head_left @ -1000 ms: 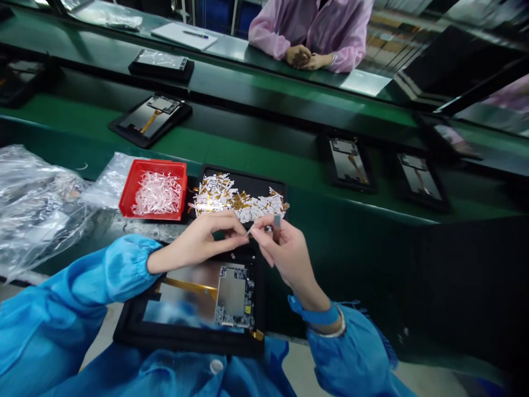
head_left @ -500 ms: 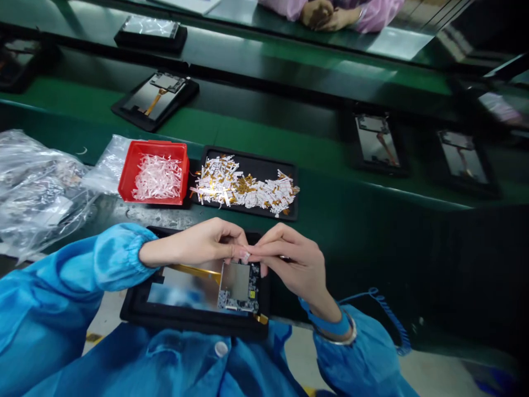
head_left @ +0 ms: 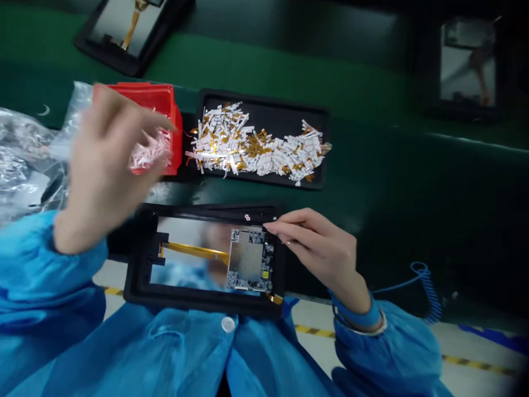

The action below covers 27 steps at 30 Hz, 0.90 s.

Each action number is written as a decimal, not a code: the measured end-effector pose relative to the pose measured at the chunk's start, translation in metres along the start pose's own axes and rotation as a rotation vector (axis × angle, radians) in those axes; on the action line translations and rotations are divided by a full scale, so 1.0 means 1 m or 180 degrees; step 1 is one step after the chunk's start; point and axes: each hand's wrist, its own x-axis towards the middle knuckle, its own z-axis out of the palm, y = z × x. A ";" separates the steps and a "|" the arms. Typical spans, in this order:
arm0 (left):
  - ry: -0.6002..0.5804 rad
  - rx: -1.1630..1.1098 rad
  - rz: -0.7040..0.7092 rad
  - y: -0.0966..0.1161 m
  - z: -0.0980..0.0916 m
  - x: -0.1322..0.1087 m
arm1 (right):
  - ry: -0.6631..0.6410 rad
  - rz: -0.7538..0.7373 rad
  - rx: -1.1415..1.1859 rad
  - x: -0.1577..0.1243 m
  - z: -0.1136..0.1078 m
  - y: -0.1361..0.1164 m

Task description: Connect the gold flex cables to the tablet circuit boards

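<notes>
In the head view my left hand (head_left: pixel 111 160), blurred by motion, hovers over the left part of a red bin (head_left: pixel 177 138). Its thumb and fingers look spread, and thin pinkish-white strips (head_left: pixel 151 154) in the bin show between them. My right hand (head_left: pixel 320 251) has its fingertips pinched together at the upper right corner of a circuit board (head_left: pixel 248 262). Whatever they hold there is too small to make out. The board lies on a silvery display panel (head_left: pixel 177 275) in a black tray (head_left: pixel 173 298); an orange ribbon cable (head_left: pixel 194 251) runs left from it.
Behind the work stands a black tray (head_left: pixel 285 113) with a heap of white and amber strips (head_left: pixel 256 149). Clear plastic bags (head_left: pixel 20 160) lie at the left. Other panels in black holders (head_left: pixel 124 33) rest farther back. A coiled blue cord (head_left: pixel 432 298) hangs at the right.
My left hand has left the board's upper edge and moved left and up to the red bin. My right hand stays pinched near the board's corner. The camera now looks farther down.
</notes>
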 end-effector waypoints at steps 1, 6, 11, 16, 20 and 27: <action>0.0000 0.0066 0.0281 0.013 0.010 -0.002 | -0.0018 0.0004 -0.0080 0.001 0.000 0.000; -0.0556 -0.0261 0.1065 0.046 0.050 -0.015 | -0.0145 -0.0004 -0.0333 0.004 0.006 -0.004; -0.0719 -0.0645 0.0833 0.037 0.057 -0.023 | -0.0188 0.0085 -0.0316 0.005 0.009 -0.007; -0.0778 -0.0773 0.0836 0.036 0.058 -0.021 | -0.0408 0.0284 -0.0170 0.008 0.008 -0.006; -0.0802 -0.0574 0.1032 0.038 0.060 -0.018 | -0.0553 0.0379 -0.0250 0.014 0.005 -0.008; -0.0713 0.0104 0.1356 0.040 0.060 -0.016 | -0.1001 0.0339 -0.0629 0.015 -0.011 -0.006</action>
